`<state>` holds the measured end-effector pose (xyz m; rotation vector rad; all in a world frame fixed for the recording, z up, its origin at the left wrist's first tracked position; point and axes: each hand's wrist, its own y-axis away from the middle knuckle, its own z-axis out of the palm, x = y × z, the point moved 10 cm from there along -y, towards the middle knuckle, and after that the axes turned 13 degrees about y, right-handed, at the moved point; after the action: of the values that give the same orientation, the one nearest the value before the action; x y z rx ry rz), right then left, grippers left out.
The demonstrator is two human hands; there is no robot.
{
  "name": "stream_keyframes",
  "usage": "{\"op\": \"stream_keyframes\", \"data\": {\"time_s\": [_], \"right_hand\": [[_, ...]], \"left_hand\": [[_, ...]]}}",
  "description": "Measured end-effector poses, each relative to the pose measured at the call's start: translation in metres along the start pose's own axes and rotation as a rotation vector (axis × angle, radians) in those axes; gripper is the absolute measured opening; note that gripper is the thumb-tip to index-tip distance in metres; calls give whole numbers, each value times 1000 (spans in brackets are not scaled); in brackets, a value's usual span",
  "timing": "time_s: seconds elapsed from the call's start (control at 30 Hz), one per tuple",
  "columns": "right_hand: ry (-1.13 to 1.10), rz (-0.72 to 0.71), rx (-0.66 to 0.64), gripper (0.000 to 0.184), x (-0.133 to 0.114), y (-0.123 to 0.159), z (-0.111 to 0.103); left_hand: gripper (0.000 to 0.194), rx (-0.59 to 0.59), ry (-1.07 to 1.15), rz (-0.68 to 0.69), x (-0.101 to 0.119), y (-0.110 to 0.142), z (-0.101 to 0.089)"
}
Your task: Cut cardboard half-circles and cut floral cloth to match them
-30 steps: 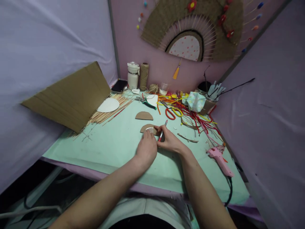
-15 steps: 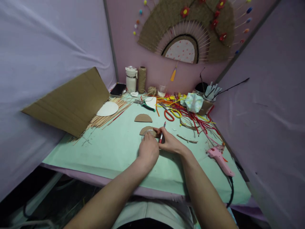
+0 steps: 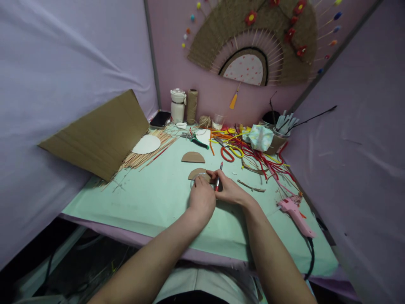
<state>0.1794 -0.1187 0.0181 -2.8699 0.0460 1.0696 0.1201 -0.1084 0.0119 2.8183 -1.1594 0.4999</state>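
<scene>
My left hand presses a clear round plastic piece, perhaps a lid or cup, down over a cardboard half-circle. Its fingers are bunched together and hide part of both. Between the fingers of my right hand is a slim pen, tilted upward, dark and silvery with red parts. The right fingertips reach the right end of the same half-circle, close beside the left hand. A second cardboard half-circle lies flat just beyond.
Scissors, green-handled pliers and coloured pipe cleaners lie behind. A twig and pink glue gun are to the right. At left, a large cardboard sheet leans by thin sticks. A bottle stands at the back.
The whole view has shifted slightly, so everything sits a little farther right. Both hands keep nearly the same place on the cardboard, and the pen remains in the right hand.
</scene>
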Motion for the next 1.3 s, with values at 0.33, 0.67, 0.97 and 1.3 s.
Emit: {"op": "stream_keyframes", "data": {"time_s": [0.33,0.67,0.97,1.3], "right_hand": [[-24,-11,6,33,2,0,0],[-7,-10,15,34,5,-1,0],[5,-20,32,32,5,-1,-1],[11,-30,22,33,4,-1,-1]], "left_hand": [[38,-53,-100,18,7,-3,2],[40,-178,-101,-90,4,1,-7],[39,-164,-116,-80,4,-1,-8],[37,-121,-72,-58,2,-1,-5]]}}
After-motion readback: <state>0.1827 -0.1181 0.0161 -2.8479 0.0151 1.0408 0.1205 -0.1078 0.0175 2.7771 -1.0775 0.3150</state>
